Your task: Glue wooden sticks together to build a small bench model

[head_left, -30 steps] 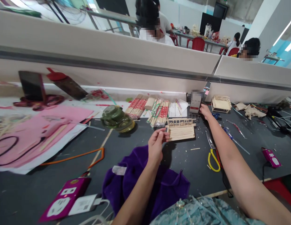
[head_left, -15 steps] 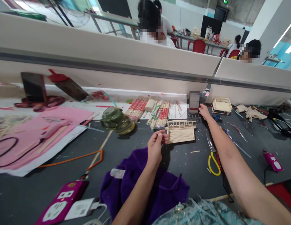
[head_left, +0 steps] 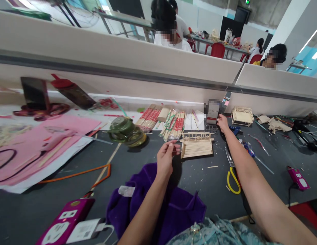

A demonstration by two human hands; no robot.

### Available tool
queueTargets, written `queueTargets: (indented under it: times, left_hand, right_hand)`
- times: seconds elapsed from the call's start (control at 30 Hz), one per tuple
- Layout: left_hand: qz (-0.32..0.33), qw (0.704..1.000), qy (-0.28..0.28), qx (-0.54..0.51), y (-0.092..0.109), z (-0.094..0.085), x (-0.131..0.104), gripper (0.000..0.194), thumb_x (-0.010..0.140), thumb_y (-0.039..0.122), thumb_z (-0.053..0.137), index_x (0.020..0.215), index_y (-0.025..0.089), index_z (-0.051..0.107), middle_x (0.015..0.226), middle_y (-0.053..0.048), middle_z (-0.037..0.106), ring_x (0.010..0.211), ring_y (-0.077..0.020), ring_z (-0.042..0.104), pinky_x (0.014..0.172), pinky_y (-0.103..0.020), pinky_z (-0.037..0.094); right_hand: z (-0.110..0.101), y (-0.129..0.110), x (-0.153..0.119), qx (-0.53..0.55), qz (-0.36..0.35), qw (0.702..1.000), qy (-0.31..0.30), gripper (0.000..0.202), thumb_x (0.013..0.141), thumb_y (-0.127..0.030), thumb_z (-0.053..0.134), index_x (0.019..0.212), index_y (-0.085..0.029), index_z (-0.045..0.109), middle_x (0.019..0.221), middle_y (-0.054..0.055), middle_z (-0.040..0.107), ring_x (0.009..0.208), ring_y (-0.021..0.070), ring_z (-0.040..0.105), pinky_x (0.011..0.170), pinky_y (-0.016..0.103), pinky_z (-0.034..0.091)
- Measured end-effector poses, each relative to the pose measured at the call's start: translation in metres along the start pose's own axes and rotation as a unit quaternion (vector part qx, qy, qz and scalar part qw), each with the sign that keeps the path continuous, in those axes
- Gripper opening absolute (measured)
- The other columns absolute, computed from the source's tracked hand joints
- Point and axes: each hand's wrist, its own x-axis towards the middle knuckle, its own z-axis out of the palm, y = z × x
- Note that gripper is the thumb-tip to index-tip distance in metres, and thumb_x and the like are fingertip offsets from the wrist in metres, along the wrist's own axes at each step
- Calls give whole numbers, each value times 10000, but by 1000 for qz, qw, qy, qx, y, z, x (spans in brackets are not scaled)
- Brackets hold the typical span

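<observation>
A small wooden stick model (head_left: 196, 149) with a railing along its back rests on the dark table. Just left of it is my left hand (head_left: 166, 156), fingers apart and holding nothing. My right hand (head_left: 222, 123) reaches to the back, its fingers at the right edge of a phone (head_left: 212, 112) that stands upright on a wire stand. Whether those fingers grip the phone is too small to tell. A second stick model (head_left: 242, 116) sits right of that hand. Scissors with yellow and red handles (head_left: 233, 180) lie beside my right forearm.
Wrapped chopstick bundles (head_left: 173, 124) and a green glass teapot (head_left: 126, 132) stand behind my left hand. Purple cloth (head_left: 184, 207) lies under my left forearm. A pink power strip (head_left: 67, 221) is at front left. People sit beyond the partition (head_left: 117, 51).
My left hand has come off the near stick model and moved slightly left, its fingers opening. My right hand stays by the phone. The view has shifted a little.
</observation>
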Motion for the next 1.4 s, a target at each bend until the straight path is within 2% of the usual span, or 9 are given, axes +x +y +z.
queueTargets:
  times: [0.13,0.27,0.5,0.63,0.8,0.93,1.03,1.17,1.4]
  left_hand:
    - [2,1000,9,6,-2,-3,7,609,633,648,849,970,157,716,773,-40,723,639,-126,615,586,-243,499]
    - [5,1000,15,21,-7,-2,11,567,645,609,837,967,159,717,793,-53,722,667,-136,611,586,-244,490]
    - [17,996,34,77,-19,-5,16,542,648,589,794,982,168,724,916,-78,706,769,-168,602,596,-248,488]
    - [4,996,24,90,-26,-10,14,582,606,616,816,968,170,729,888,-67,678,782,-184,610,587,-250,489]
    - [-20,996,15,89,-36,-14,7,688,539,686,837,977,167,725,911,-72,690,819,-209,653,605,-271,524]
    - [-27,996,7,83,-42,-14,0,709,517,698,850,964,159,738,924,-88,717,838,-219,676,640,-291,547]
    - [-24,996,-4,81,-45,-12,-5,702,534,705,845,959,153,753,917,-94,737,828,-207,680,671,-292,554]
    - [-15,996,-19,81,-49,-7,-11,705,542,723,837,952,155,768,946,-108,761,802,-195,674,683,-295,551]
    - [7,996,-26,81,-54,-1,-16,672,596,714,819,973,161,763,930,-96,753,809,-197,672,659,-272,532]
  right_hand:
    - [0,-2,-2,6,5,1000,-12,273,768,-198,515,1008,-228,641,841,-13,716,725,129,648,682,251,567]
    - [-2,-5,-4,4,11,1000,-28,298,783,-187,506,1039,-226,653,908,8,749,766,141,688,756,322,606]
    - [-14,-11,-17,-39,-2,999,29,430,786,-193,524,1196,-198,651,1164,125,728,1053,242,714,894,466,603]
    - [-23,-15,-53,-58,-35,995,73,448,836,-222,514,1273,-206,610,1283,147,680,1142,249,691,928,439,598]
    - [-24,-8,-136,-84,-55,993,65,426,915,-283,443,1302,-181,589,1246,159,702,995,234,732,858,409,616]
    - [-17,1,-188,-125,-55,990,45,377,885,-286,534,1225,-183,659,1226,157,731,1137,280,701,1060,490,521]
    - [-7,7,-205,-138,-49,989,27,385,881,-278,535,1227,-178,670,1230,165,739,1168,295,698,1078,503,507]
    - [2,10,-214,-126,-55,991,0,383,896,-256,492,1235,-196,660,1235,141,752,1150,255,721,1039,437,547]
    - [-4,18,-220,-122,-63,990,19,433,905,-268,442,1279,-145,620,1225,183,742,1134,266,723,1007,446,566]
